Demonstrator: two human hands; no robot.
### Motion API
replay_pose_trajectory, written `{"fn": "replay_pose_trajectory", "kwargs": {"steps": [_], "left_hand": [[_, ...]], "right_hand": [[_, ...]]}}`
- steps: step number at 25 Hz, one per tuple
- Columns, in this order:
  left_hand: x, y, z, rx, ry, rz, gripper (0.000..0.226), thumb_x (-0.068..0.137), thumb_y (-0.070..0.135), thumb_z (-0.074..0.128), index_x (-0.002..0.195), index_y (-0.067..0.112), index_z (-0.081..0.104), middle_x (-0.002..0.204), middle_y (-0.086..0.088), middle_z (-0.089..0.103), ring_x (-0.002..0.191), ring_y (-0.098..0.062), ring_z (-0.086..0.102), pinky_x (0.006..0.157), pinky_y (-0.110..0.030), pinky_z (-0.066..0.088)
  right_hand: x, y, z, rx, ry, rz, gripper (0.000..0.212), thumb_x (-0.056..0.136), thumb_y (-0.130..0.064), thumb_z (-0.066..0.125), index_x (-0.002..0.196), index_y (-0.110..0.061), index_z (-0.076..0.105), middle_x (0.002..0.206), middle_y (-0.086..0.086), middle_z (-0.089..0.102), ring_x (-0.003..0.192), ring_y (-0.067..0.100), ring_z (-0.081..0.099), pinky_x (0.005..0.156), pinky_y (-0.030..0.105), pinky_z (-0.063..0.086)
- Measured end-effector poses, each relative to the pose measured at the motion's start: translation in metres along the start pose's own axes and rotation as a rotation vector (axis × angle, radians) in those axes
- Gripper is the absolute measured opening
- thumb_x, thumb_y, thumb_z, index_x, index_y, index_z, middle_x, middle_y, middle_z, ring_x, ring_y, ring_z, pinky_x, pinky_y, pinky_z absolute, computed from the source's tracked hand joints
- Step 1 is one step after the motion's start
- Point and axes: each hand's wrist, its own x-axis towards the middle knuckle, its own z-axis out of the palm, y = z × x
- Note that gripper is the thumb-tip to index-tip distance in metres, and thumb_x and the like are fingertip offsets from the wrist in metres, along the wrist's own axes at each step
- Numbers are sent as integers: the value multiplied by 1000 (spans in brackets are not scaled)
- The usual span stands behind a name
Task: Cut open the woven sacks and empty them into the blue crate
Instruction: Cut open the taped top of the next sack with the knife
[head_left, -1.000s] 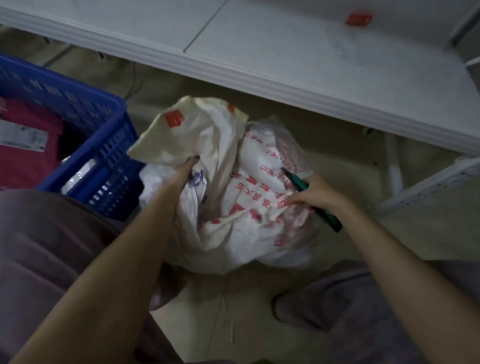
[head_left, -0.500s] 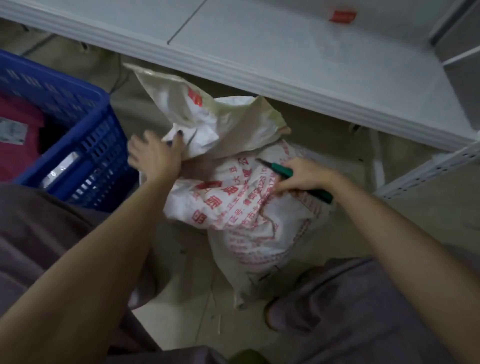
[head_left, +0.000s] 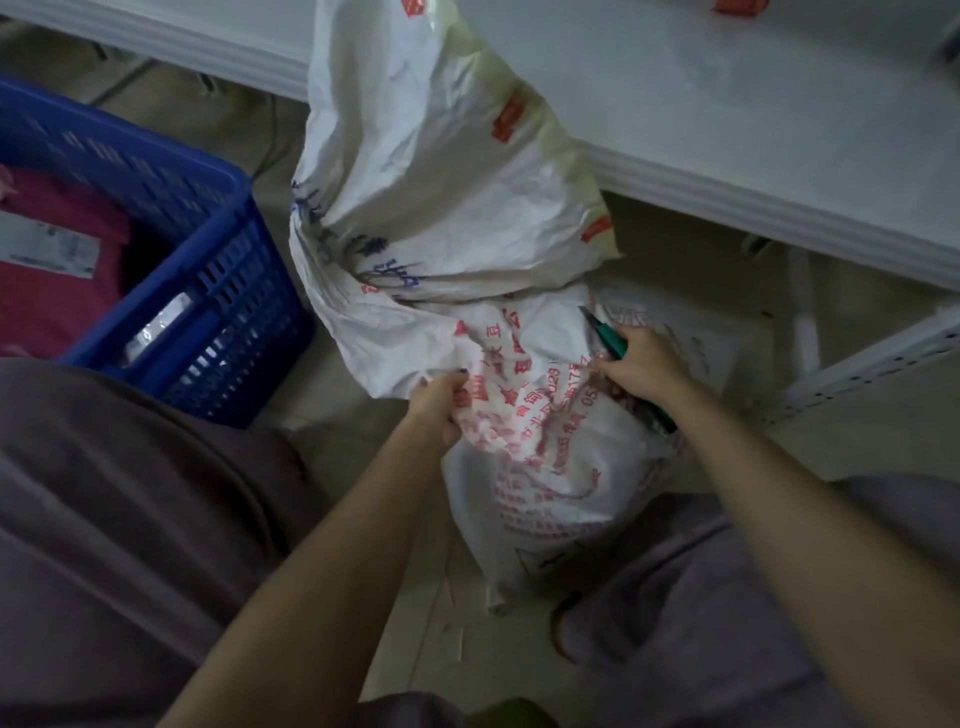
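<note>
**Left hand** (head_left: 435, 410): your fingers (head_left: 448, 383) were curled round a fold of the red-printed woven sack (head_left: 545, 483). Half a second before, that hand lay spread higher up, nearer the blue crate (head_left: 223, 270).

**Right hand** (head_left: 641, 364): it kept the green-handled cutter (head_left: 609, 336) gripped, tip forward, and pinched the same fabric close by.

**Sack:** it sat on the floor (head_left: 415, 639) between your knees, just beside the crate. Its cream upper part (head_left: 426, 156) had risen across the edge of the white shelf (head_left: 727, 130). The view did not settle whether this was one sack or two.

**Crate:** it stood to your left, holding a magenta parcel (head_left: 47, 306).

**Judgement:** nothing had been tipped in yet. The two-handed hold looked like tensioning the fabric, either for a cut or for lifting.
</note>
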Motion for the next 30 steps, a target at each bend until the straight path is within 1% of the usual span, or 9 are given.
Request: {"fn": "replay_pose_trajectory", "kwargs": {"steps": [4,7,10,12,14,20,24,28,30], "left_hand": [[3,50,18,10,87,233,20,87,-12,40,80,6,44,49,-5,48,33,-10,47,32,-16,41],[-10,82,36,143,35,343,23,88,-5,41,71,9,44,44,1,50,36,-8,48,37,-17,44],[-25,90,46,428,29,434,17,94,5,42,79,8,50,71,-5,55,61,-13,55,47,-15,49],[-30,87,47,478,-16,461,23,96,4,40,76,10,48,71,-3,52,61,-11,52,43,-13,46],[-35,84,47,460,-45,457,23,96,3,38,76,9,47,71,-4,51,61,-12,52,44,-15,47],[-39,94,41,699,78,420,13,93,6,45,81,3,50,71,-7,50,57,-16,47,50,-28,40],[-53,107,32,664,16,416,19,94,5,48,109,-4,55,92,-12,59,84,-22,59,70,-30,50],[-73,108,28,610,-69,396,25,95,6,47,116,-6,53,105,-15,60,89,-21,61,70,-24,51],[-81,105,23,621,-109,393,26,95,6,48,118,-6,54,107,-16,61,89,-21,61,74,-26,52]], "right_hand": [[-12,-2,-3,-26,-70,-26,17,83,-22,70,90,-10,61,74,3,58,65,17,54,47,12,35],[-27,2,0,-40,-172,-69,20,79,-23,75,82,-13,58,63,-3,51,54,8,48,45,19,32],[-32,1,-1,112,170,-246,14,76,-11,75,83,-3,65,71,6,58,61,15,54,61,23,39],[-28,-13,-9,46,548,-447,24,72,-14,73,86,5,69,80,17,65,70,28,63,65,24,47],[-26,-34,-16,-47,713,-658,26,67,-15,75,84,4,70,83,22,65,69,31,65,63,23,48],[-30,-56,-21,-82,633,-949,14,80,-13,64,76,0,62,88,15,59,70,16,53,48,26,50],[-39,-68,-36,-89,613,-1003,10,79,-8,70,79,0,64,103,18,59,74,14,60,60,23,54],[-27,-92,-37,-164,327,-693,24,84,-13,70,105,-4,67,146,12,40,122,25,52,99,27,40],[-18,-96,-25,-134,235,-481,27,87,-12,65,114,-5,65,138,12,49,120,24,51,106,28,35]]}}
